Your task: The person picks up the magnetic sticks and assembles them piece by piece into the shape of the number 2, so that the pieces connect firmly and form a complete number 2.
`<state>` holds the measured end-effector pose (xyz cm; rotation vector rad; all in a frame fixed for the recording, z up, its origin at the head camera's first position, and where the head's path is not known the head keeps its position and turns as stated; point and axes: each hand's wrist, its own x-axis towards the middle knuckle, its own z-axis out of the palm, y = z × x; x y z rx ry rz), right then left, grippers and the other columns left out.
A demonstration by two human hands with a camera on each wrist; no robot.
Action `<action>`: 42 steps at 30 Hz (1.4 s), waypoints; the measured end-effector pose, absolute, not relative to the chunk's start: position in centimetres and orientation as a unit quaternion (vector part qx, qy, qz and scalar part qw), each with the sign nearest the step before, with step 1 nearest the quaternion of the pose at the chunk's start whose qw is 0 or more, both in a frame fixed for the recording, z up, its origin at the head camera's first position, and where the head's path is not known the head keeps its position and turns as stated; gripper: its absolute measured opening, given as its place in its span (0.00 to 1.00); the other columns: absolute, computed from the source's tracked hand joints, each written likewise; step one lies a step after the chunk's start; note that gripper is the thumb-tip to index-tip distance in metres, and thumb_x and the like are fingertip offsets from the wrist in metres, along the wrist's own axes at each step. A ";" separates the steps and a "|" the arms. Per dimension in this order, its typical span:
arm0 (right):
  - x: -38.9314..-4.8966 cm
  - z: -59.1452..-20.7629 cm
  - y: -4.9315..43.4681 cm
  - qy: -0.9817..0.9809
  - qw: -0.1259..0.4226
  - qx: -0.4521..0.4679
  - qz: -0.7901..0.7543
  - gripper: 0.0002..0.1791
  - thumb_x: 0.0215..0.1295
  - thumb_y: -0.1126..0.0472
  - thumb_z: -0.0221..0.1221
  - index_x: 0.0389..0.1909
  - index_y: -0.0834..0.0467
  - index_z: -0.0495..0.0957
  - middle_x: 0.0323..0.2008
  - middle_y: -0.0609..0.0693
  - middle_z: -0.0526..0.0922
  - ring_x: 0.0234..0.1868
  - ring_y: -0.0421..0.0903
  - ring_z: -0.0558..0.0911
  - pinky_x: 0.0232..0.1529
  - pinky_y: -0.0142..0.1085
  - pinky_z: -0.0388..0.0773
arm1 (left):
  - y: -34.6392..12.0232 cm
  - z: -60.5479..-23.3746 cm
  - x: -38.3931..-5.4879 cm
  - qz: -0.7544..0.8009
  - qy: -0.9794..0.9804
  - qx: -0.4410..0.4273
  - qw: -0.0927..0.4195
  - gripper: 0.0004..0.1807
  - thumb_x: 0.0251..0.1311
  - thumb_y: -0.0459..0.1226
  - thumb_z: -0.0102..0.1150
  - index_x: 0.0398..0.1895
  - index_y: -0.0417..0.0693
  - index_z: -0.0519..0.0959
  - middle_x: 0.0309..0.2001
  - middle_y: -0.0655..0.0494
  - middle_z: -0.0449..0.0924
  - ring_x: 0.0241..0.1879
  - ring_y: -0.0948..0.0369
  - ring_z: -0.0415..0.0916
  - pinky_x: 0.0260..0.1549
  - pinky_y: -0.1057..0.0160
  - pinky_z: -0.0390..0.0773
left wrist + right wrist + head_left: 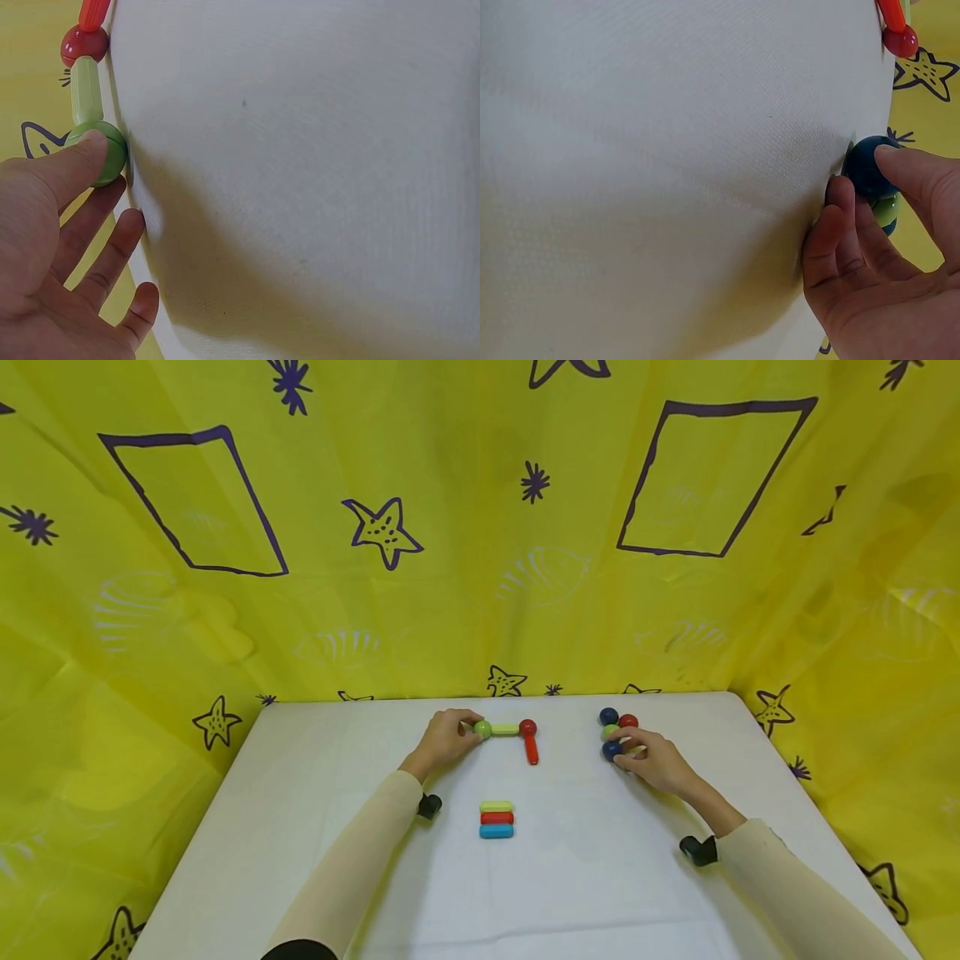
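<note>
My left hand (447, 739) pinches a green ball (112, 157) between thumb and fingers. That ball sits at the left end of a yellow-green rod (506, 729), whose other end meets a red ball (528, 727). From the red ball a red rod (532, 750) points toward the near side of the table. Over on the right, my right hand (657, 762) holds a dark blue ball (872, 166) with thumb and fingers. Just beyond it are another dark blue ball (609, 717), a red ball (628, 721) and a green ball (611, 732), partly covered by my fingers.
Three loose rods lie stacked side by side nearer me: a yellow-green rod (497, 807), a red rod (497, 818) and a blue rod (497, 832). A white cloth covers the table (600, 893). Yellow patterned curtain (450, 610) encloses its back and sides.
</note>
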<state>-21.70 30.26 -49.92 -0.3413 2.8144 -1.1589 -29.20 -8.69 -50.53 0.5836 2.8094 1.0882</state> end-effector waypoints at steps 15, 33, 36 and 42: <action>-21.4 -48.9 30.4 0.910 0.067 -0.147 -0.382 0.19 0.65 0.67 0.68 0.56 0.63 0.79 0.43 0.61 0.85 0.34 0.48 0.84 0.34 0.34 0.81 | -8.7 -50.4 -29.2 0.354 0.914 0.192 0.041 0.17 0.65 0.37 0.69 0.56 0.45 0.85 0.46 0.53 0.86 0.36 0.59 0.72 0.37 0.63 0.72; -21.4 -48.1 27.7 0.882 0.092 -0.181 -0.426 0.18 0.65 0.66 0.68 0.55 0.64 0.79 0.42 0.59 0.85 0.32 0.49 0.85 0.32 0.34 0.81 | -8.8 -50.7 -29.2 0.357 0.915 0.181 0.043 0.16 0.65 0.38 0.69 0.55 0.46 0.85 0.45 0.55 0.85 0.37 0.58 0.72 0.37 0.62 0.72; -21.5 -48.2 26.9 0.879 0.094 -0.186 -0.429 0.19 0.66 0.66 0.68 0.55 0.63 0.79 0.42 0.60 0.86 0.32 0.49 0.86 0.33 0.34 0.81 | -8.7 -50.7 -29.3 0.358 0.915 0.180 0.042 0.16 0.65 0.38 0.70 0.55 0.46 0.86 0.45 0.55 0.85 0.36 0.58 0.72 0.37 0.61 0.72; -21.5 -48.5 25.7 0.871 0.095 -0.200 -0.438 0.17 0.66 0.66 0.68 0.54 0.62 0.79 0.43 0.60 0.86 0.32 0.49 0.86 0.33 0.34 0.81 | -8.6 -50.8 -29.3 0.356 0.916 0.180 0.042 0.17 0.65 0.38 0.70 0.55 0.46 0.85 0.44 0.55 0.84 0.36 0.58 0.71 0.36 0.62 0.71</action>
